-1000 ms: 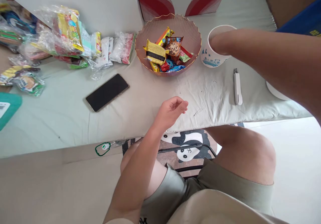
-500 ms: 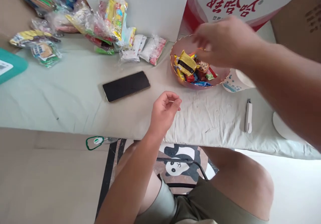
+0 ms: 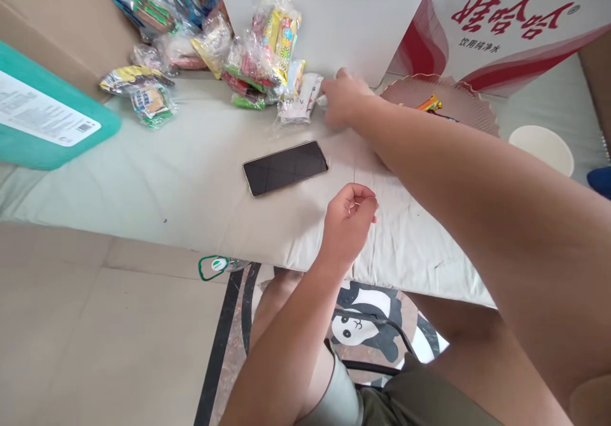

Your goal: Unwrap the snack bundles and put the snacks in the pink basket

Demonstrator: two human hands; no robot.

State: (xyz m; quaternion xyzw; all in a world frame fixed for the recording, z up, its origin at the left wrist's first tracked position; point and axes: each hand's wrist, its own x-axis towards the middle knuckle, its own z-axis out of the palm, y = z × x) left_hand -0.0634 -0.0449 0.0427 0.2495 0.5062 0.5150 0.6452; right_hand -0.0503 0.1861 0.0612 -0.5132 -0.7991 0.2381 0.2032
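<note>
My right hand (image 3: pixel 346 98) reaches across to the white wrapped snack packets at the back of the cloth-covered surface. Its fingers close around a small white packet (image 3: pixel 323 100), mostly covered by the hand. Another white packet (image 3: pixel 300 102) lies just left of it. My left hand (image 3: pixel 351 219) rests near the front edge, fingers curled in towards the thumb, with nothing visible in it. Beyond my right forearm stands a pink ribbed bowl (image 3: pixel 470 102) with colourful wrapped sweets (image 3: pixel 430 103), partly hidden by the arm. A dark-screened phone (image 3: pixel 286 168) lies left of my left hand.
Several wrapped snacks (image 3: pixel 260 56) are heaped at the back left, beside a teal container (image 3: pixel 42 111). White boxes (image 3: pixel 324 18) stand behind. A white paper cup (image 3: pixel 541 149) is right of the bowl. A green-handled item (image 3: pixel 213 267) shows below the front edge.
My right hand has moved left from over the sweets bowl to the white snack packets. My left hand keeps its curled pose. The whole view has shifted, so things appear further right.
</note>
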